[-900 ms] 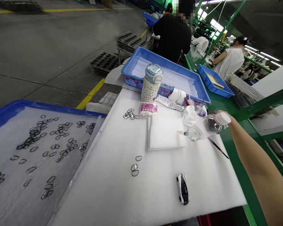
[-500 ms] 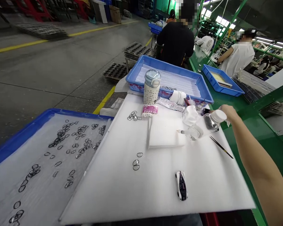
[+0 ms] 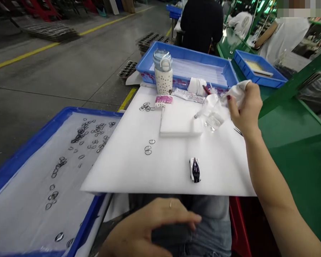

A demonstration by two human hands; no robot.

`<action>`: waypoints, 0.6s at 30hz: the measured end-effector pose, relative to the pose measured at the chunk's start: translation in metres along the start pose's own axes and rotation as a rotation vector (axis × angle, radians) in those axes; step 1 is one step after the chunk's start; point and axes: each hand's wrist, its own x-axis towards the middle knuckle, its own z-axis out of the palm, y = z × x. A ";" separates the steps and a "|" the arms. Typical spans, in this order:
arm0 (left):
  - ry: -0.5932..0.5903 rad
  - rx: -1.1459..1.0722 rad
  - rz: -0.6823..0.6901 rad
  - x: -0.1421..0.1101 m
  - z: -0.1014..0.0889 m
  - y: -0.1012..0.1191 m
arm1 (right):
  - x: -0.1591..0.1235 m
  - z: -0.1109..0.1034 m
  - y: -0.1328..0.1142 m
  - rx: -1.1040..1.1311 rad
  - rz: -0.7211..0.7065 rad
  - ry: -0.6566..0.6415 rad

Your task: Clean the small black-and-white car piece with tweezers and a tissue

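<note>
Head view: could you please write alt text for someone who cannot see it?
A person's right hand holds a crumpled white cloth or tissue at the right side of a white board, while the left hand hangs open above the lap. On the board are a toy car, thin dark rings and a spotted bottle.

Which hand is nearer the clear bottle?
Right. The right hand is just to the right of the clear bottle; the left hand is over the lap, farther away.
</note>
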 end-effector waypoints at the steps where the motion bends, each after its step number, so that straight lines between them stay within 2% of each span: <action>1: 0.069 0.052 -0.042 0.001 -0.003 0.001 | -0.001 -0.001 0.003 0.008 0.029 0.042; 2: 0.145 0.124 -0.094 0.003 -0.005 0.001 | -0.001 -0.004 0.008 0.040 0.073 0.108; 4: 0.293 0.284 -0.191 0.010 -0.010 -0.001 | 0.001 -0.010 0.021 0.212 0.238 0.334; 6: 0.401 0.452 -0.221 0.020 -0.013 -0.007 | 0.002 -0.012 0.038 0.482 0.490 0.606; 7: 0.430 0.535 -0.213 0.026 -0.014 -0.011 | 0.001 -0.011 0.046 0.631 0.621 0.692; 9: 0.438 0.691 -0.177 0.039 -0.014 -0.018 | -0.006 -0.004 0.060 0.894 0.884 0.722; 11: 0.395 0.820 -0.151 0.051 -0.014 -0.025 | -0.018 0.003 0.064 1.057 1.076 0.620; 13: 0.360 0.912 -0.144 0.060 -0.013 -0.031 | -0.029 0.004 0.057 1.142 1.206 0.530; 15: 0.357 0.962 -0.140 0.066 -0.011 -0.036 | -0.034 0.000 0.042 1.188 1.310 0.563; 18: 0.397 0.978 -0.141 0.073 -0.006 -0.038 | -0.028 -0.011 0.020 1.246 1.503 0.719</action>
